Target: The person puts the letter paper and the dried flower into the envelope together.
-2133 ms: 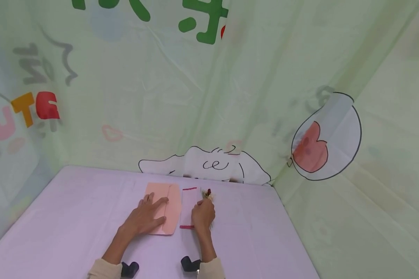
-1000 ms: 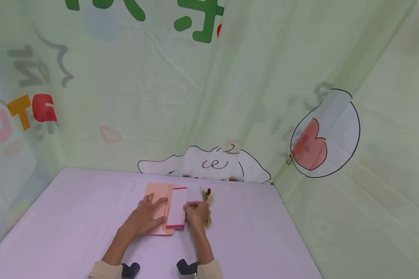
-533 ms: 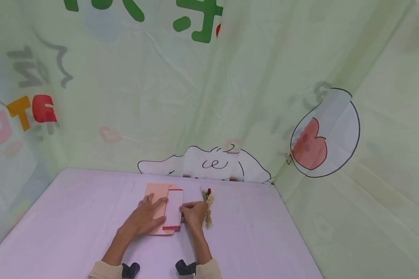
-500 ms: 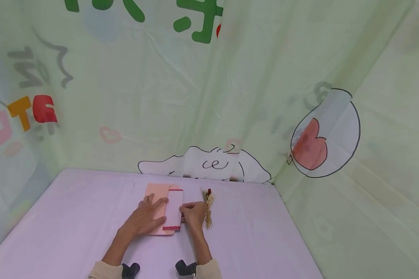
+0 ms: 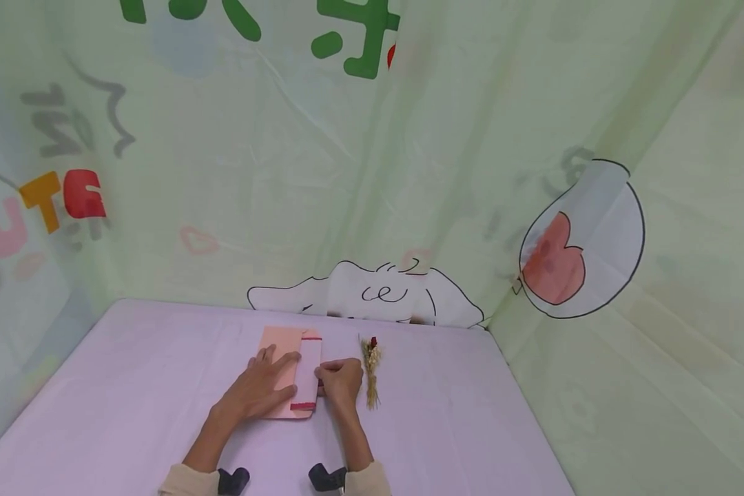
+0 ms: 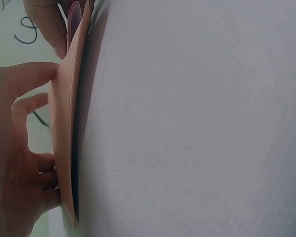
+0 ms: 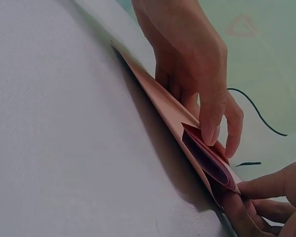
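Folded card [image 5: 306,372] shifted left, overlapping envelope [image 5: 282,337] | right hand [image 5: 342,379] pinches card edge | left hand [image 5: 255,386], fingers spread, touches envelope

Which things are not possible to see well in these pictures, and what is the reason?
Head view: part of the peach envelope, covered by the left hand.
Head view: finer details of the bouquet, too small.
Left wrist view: most of the right hand, cut off by the top edge.

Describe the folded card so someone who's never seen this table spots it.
On the lilac table, a pink envelope lies under the left hand. The folded card overlaps the envelope's right side, pinched by the right hand. It alone has red bands at both ends.
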The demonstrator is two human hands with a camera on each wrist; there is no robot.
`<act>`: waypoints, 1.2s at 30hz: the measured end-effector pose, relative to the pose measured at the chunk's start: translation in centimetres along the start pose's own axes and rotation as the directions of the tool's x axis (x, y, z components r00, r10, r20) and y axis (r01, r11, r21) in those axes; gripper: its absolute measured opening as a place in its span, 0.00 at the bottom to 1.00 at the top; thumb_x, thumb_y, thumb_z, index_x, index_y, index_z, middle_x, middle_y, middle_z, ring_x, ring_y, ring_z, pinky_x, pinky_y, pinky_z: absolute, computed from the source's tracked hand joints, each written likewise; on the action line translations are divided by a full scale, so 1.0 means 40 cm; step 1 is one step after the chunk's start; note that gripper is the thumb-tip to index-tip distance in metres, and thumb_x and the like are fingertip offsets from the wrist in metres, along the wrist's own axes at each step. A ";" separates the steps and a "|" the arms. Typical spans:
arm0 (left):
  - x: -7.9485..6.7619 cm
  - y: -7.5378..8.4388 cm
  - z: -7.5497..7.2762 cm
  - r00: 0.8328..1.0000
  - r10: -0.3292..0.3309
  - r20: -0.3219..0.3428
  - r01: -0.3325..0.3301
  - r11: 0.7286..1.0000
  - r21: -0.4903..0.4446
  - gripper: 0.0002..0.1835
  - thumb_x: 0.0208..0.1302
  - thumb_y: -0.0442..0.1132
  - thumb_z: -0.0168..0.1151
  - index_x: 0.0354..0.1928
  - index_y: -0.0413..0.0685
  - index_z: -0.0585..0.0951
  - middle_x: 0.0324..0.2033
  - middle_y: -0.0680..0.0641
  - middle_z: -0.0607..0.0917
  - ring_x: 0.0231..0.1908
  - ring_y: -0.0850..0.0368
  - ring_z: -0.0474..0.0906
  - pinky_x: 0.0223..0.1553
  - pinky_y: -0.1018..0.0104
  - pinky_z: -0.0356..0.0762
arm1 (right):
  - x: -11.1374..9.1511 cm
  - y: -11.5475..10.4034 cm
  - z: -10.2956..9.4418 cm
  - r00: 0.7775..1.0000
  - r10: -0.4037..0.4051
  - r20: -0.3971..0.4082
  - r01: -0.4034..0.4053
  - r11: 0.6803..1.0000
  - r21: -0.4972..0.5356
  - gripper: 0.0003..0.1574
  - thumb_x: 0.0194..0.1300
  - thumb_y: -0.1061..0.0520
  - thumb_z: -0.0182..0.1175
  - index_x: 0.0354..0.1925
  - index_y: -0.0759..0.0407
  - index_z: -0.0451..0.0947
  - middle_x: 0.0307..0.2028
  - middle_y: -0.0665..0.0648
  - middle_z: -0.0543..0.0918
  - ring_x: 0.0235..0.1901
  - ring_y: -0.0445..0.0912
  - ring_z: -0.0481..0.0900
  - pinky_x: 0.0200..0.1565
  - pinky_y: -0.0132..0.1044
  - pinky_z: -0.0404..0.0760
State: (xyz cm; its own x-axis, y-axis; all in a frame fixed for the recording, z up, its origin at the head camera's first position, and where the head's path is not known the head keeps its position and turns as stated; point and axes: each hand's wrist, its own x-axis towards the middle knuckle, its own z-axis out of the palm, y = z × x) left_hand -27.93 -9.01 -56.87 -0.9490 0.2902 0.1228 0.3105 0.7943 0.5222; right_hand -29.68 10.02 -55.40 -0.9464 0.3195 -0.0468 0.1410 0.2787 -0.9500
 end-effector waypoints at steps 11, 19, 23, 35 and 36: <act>-0.004 -0.008 0.002 1.000 0.013 -0.012 -0.013 1.000 0.023 0.34 0.72 0.53 0.66 0.78 0.59 0.74 0.78 0.23 0.66 0.78 0.20 0.64 0.78 0.24 0.60 | -0.001 0.008 0.021 0.998 -0.049 -0.043 0.050 0.999 0.005 0.03 0.57 0.70 0.76 0.30 0.67 0.91 0.20 0.58 0.88 0.11 0.40 0.80 0.18 0.34 0.83; -0.006 0.005 -0.009 1.000 0.010 -0.014 -0.009 1.000 0.027 0.34 0.72 0.53 0.67 0.77 0.58 0.74 0.78 0.23 0.67 0.78 0.19 0.64 0.77 0.23 0.61 | -0.007 0.000 0.025 0.994 -0.110 -0.027 0.109 0.994 -0.013 0.03 0.59 0.71 0.76 0.33 0.72 0.91 0.21 0.59 0.89 0.12 0.42 0.83 0.19 0.34 0.84; -0.005 0.006 -0.010 1.000 0.005 -0.009 -0.005 1.000 0.025 0.34 0.72 0.53 0.67 0.77 0.58 0.74 0.78 0.23 0.67 0.78 0.19 0.64 0.77 0.23 0.61 | -0.008 -0.002 0.029 0.993 -0.116 -0.010 0.116 0.993 -0.005 0.02 0.60 0.71 0.75 0.33 0.71 0.91 0.22 0.60 0.89 0.14 0.44 0.85 0.19 0.32 0.83; -0.002 0.003 -0.006 1.000 0.008 -0.017 -0.008 1.000 0.018 0.34 0.71 0.54 0.68 0.77 0.58 0.75 0.78 0.23 0.67 0.78 0.19 0.64 0.78 0.23 0.60 | -0.017 -0.007 0.044 0.994 -0.111 -0.002 0.111 0.994 -0.014 0.03 0.63 0.69 0.75 0.34 0.70 0.90 0.22 0.57 0.89 0.15 0.44 0.84 0.20 0.30 0.82; -0.002 0.003 -0.006 1.000 0.006 -0.014 -0.006 1.000 0.020 0.34 0.71 0.54 0.68 0.77 0.58 0.75 0.78 0.23 0.67 0.78 0.20 0.64 0.78 0.23 0.60 | -0.017 -0.007 0.045 0.993 -0.115 -0.002 0.115 0.993 -0.011 0.02 0.62 0.69 0.75 0.34 0.70 0.90 0.22 0.58 0.89 0.15 0.44 0.84 0.20 0.30 0.82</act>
State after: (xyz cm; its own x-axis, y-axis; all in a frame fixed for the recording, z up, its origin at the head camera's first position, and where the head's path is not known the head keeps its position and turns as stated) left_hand -27.85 -9.08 -56.61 -0.9478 0.2876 0.1376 0.3170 0.8031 0.5045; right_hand -29.59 8.08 -55.67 -0.9557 0.2877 0.0631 0.0349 0.3233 -0.9457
